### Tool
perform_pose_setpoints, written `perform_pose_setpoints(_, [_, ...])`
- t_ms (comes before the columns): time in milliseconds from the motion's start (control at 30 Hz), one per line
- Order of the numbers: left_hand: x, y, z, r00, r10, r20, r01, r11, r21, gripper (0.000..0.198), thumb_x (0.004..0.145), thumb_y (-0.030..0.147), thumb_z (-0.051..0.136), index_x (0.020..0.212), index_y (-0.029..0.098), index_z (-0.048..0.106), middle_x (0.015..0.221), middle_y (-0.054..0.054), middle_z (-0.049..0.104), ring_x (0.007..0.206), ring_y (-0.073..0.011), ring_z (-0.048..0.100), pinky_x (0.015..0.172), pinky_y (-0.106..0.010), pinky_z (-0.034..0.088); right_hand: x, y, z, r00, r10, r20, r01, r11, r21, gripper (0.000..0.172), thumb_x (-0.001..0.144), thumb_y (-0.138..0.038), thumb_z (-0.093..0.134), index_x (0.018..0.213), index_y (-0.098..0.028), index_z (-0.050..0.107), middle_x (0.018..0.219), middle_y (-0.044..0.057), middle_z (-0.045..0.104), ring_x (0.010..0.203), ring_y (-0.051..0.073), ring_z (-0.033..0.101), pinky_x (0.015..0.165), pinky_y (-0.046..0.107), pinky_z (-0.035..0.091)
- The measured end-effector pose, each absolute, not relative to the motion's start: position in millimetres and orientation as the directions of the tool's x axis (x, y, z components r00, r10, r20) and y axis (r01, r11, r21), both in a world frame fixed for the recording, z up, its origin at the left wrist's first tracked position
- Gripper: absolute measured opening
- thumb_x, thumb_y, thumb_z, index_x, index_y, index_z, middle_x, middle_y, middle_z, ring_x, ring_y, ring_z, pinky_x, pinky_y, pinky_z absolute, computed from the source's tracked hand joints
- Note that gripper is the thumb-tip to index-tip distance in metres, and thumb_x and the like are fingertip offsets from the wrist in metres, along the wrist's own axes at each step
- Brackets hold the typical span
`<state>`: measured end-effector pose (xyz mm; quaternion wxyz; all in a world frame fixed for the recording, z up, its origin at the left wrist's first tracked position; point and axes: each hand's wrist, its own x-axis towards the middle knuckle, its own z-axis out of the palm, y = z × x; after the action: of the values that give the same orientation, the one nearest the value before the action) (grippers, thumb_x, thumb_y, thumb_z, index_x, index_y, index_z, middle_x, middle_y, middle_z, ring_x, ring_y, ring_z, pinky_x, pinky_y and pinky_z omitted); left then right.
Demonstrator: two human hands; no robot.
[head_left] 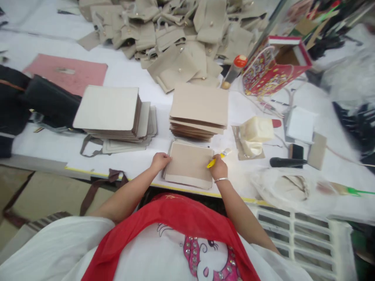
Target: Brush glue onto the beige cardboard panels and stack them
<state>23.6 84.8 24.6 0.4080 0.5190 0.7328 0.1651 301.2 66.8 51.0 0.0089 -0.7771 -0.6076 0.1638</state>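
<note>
A beige rectangular panel (pixel 189 164), perhaps leather or card, lies on the white table right in front of me, on top of a thin layered stack. My left hand (pixel 160 162) rests on its left edge, holding nothing. My right hand (pixel 218 167) sits at its right edge and grips a yellow-handled brush (pixel 220 157) with pale bristles. The brush tip points up and right, away from the panel. A taller stack of beige panels (pixel 198 111) stands just beyond, and a cream block (pixel 256 130) lies on a wrapper to the right.
A wider panel stack (pixel 107 109) and brown straps lie to the left. Beyond are a heap of beige bag flaps (pixel 175 43), a pink board (pixel 66 74), black bags (pixel 49 101), a bottle with an orange cap (pixel 234 70), a red printed box (pixel 277 66) and a black-handled tool (pixel 287 162).
</note>
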Motion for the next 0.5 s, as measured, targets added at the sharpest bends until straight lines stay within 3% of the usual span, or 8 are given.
perform_pose_setpoints(500, [20.2, 90.1, 28.2, -0.073, 0.911, -0.407, 0.729, 0.327, 0.602, 0.018, 0.065, 0.031, 0.061, 0.063, 0.014, 0.067, 0.062, -0.004, 0.063, 0.06, -0.015, 0.054, 0.058, -0.024, 0.037, 296.5, 67.8, 51.3, 0.186, 0.953, -0.24, 0.958, -0.23, -0.172, 0.025, 0.08, -0.024, 0.047, 0.104, -0.016, 0.047, 0.074, 0.005, 0.059, 0.063, 0.017, 0.055, 0.053, 0.025, 0.03])
